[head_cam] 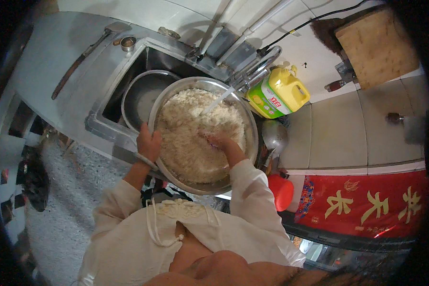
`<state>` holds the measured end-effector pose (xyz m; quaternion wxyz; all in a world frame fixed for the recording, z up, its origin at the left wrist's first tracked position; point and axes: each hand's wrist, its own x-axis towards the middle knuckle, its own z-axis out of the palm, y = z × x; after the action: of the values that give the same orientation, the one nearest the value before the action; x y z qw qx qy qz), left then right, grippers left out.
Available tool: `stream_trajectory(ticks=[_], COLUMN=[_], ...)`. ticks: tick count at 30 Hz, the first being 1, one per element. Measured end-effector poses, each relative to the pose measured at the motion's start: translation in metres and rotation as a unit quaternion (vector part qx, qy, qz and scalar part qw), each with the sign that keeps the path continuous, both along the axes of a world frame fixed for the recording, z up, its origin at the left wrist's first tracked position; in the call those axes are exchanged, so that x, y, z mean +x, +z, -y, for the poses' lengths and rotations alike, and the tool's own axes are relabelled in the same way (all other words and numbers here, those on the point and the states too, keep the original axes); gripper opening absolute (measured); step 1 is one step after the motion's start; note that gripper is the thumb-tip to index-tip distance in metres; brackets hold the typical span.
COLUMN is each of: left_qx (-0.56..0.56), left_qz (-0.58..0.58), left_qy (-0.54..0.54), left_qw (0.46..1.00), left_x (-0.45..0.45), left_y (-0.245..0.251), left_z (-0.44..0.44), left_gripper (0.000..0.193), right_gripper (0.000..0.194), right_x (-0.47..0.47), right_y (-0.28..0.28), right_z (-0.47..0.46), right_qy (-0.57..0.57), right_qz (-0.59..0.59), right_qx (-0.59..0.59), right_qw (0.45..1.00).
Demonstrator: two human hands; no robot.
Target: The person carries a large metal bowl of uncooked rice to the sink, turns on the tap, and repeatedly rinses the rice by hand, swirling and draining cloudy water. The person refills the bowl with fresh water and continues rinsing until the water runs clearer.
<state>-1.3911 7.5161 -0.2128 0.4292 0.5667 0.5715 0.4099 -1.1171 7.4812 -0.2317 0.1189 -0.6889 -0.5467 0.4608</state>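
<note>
A large stainless steel basin sits over the sink and holds pale grains that look like rice, under cloudy water. My left hand grips the basin's left rim. Inside, my right hand is partly sunk among the grains, its fingertips hidden. From the chrome faucet a stream of water falls onto a whitish heap near the basin's far side. A second, smaller metal basin with cloudy liquid stands in the sink, partly covered by the large one.
A yellow detergent jug stands right of the faucet, near a metal ladle and a red plastic object. On the left counter lie a long-handled tool and a small metal cup. A wooden board leans at upper right.
</note>
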Motion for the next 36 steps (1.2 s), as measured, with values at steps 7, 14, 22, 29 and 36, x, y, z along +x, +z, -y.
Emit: stream_trajectory(ticks=[7, 14, 22, 29, 36], left_qx=[-0.015, -0.034, 0.046, -0.015, 0.005], left_qz=[0.069, 0.048, 0.02, 0.024, 0.078], left_qy=[-0.017, -0.019, 0.019, 0.01, 0.016], left_qw=[0.997, 0.998, 0.999, 1.0, 0.997], left_x=[-0.002, -0.004, 0.001, -0.001, -0.003], left_y=[-0.022, -0.011, 0.0, -0.021, -0.009], left_z=[-0.003, -0.003, 0.0, -0.006, -0.002], left_gripper=[0.03, 0.04, 0.029, 0.028, 0.027], right_gripper=[0.027, 0.025, 0.024, 0.024, 0.019], right_x=[0.059, 0.071, 0.011, -0.047, -0.034], right_y=[0.024, -0.049, 0.03, 0.038, -0.058], right_z=[-0.025, -0.047, -0.022, -0.107, -0.113], right_qy=[0.097, 0.104, 0.137, 0.288, 0.405], right_qz=[-0.044, 0.288, 0.023, 0.43, 0.588], right_qx=[0.283, 0.162, 0.024, 0.188, 0.222], right_qw=[0.953, 0.938, 0.99, 0.835, 0.664])
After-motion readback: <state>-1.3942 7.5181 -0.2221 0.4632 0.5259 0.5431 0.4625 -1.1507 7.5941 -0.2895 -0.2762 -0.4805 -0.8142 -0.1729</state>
